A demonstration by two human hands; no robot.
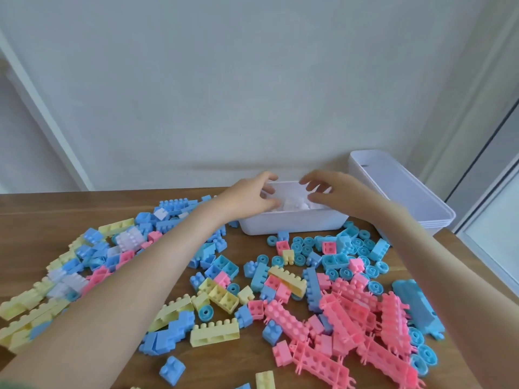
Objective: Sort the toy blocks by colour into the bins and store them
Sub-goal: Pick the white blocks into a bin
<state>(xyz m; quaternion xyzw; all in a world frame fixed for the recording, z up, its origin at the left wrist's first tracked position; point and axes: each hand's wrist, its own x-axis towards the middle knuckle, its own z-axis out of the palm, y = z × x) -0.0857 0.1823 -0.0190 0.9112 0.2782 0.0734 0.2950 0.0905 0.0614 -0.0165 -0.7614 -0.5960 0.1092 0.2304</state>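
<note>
Both my hands reach over a small white bin (pixel 292 224) at the table's far edge. White blocks (pixel 292 204) lie inside it. My left hand (pixel 250 196) hovers at the bin's left end, fingers loosely curled with nothing visibly held. My right hand (pixel 334 192) hangs over the bin's right half with its fingers spread and relaxed. Pink blocks (pixel 351 318), blue blocks (pixel 168 332), yellow blocks (pixel 214 334) and a few white blocks (pixel 129 238) lie scattered over the wooden table (pixel 247 357).
A stack of larger white bins (pixel 407 197) stands at the back right, against the wall. Several blue wheels (pixel 362 248) lie just in front of the small bin. The table's right edge runs beside a window frame.
</note>
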